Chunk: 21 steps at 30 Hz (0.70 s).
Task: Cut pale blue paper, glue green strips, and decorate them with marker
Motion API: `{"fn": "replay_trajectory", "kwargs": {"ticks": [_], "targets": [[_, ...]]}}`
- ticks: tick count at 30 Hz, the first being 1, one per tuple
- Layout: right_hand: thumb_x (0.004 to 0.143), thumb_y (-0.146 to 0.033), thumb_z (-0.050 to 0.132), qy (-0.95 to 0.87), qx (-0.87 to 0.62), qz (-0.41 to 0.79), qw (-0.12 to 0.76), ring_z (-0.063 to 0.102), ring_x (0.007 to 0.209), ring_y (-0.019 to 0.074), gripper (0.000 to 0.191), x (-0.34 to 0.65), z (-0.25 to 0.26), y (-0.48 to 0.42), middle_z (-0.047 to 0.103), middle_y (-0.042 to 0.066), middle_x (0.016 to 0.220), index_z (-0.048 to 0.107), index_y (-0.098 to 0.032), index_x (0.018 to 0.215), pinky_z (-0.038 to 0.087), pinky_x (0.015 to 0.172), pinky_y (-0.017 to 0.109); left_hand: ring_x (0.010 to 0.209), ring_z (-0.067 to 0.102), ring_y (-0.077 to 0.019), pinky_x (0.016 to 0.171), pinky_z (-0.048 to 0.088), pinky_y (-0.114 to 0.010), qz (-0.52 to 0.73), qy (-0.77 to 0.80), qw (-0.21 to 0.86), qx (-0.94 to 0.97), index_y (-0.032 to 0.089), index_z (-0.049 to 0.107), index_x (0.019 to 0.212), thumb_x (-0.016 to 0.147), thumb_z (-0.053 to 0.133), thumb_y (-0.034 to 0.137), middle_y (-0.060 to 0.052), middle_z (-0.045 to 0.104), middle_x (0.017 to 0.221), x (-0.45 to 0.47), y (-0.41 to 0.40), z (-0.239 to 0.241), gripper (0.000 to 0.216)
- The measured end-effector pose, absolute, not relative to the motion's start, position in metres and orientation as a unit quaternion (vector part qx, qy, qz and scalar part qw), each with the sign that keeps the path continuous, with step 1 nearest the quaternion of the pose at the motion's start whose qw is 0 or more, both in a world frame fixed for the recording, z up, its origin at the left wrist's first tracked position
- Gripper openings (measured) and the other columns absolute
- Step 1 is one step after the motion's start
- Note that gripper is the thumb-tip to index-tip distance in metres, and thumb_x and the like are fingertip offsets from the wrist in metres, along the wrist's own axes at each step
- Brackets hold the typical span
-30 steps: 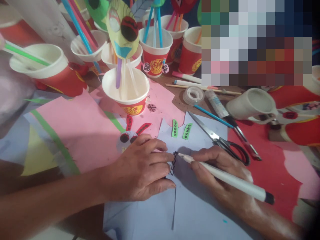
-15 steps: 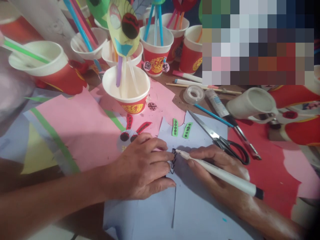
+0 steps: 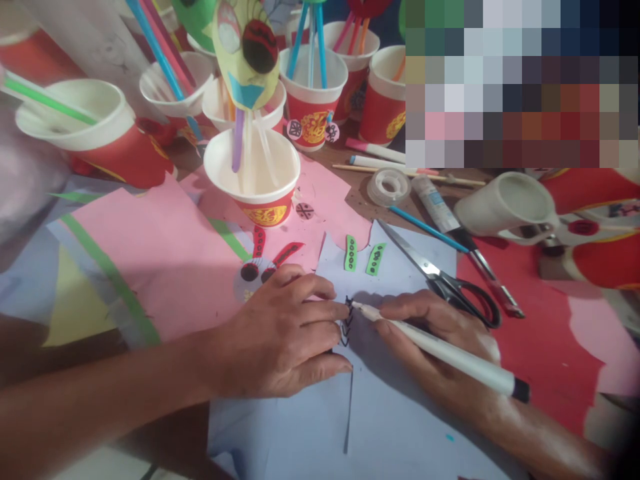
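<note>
My right hand [image 3: 440, 347] is closed around a white marker [image 3: 450, 353] with a black end. The marker's tip touches the blue paper [image 3: 400, 413], beside a short column of black zigzag marks [image 3: 347, 320]. My left hand [image 3: 290, 333] lies flat on the same paper, its fingertips at the left side of those marks, partly covering them. Above the marks are two small green paper strips [image 3: 351, 253] with black circles. Scissors [image 3: 440, 273] with black handles lie just beyond my right hand. Red strips and dark round pieces [image 3: 250, 271] show beyond my left hand.
A paper cup [image 3: 253, 180] with straws and a yellow paper face stands ahead, with several more cups behind. Clear tape [image 3: 388, 188], a glue bottle [image 3: 434, 202] and a white mug [image 3: 507, 203] sit to the right. Pink paper [image 3: 145, 260] spreads left, red paper [image 3: 540, 347] right.
Both hands stay nearly where they were. The black marks near the marker's tip reach slightly further at the top.
</note>
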State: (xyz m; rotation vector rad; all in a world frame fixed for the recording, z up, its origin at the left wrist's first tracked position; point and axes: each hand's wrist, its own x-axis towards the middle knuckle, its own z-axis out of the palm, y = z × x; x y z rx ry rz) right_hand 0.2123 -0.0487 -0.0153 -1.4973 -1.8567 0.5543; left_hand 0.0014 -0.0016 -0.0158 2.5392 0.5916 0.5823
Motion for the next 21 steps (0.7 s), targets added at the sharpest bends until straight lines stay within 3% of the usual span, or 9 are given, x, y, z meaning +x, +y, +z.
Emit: {"fn": "replay_trajectory", "kwargs": {"ticks": [21], "targets": [[0.077, -0.021, 0.061, -0.717, -0.566, 0.207, 0.351, 0.060, 0.054, 0.0113, 0.005, 0.2125, -0.0199, -0.0490, 0.065, -0.004, 0.062, 0.058, -0.024, 0.075, 0.053, 0.055, 0.021, 0.095, 0.060, -0.0209, 0.089, 0.039, -0.039, 0.238, 0.200, 0.228, 0.922, 0.015, 0.065, 0.077, 0.088, 0.059, 0.030, -0.003, 0.072, 0.101, -0.0009, -0.0032, -0.0190, 0.019]]}}
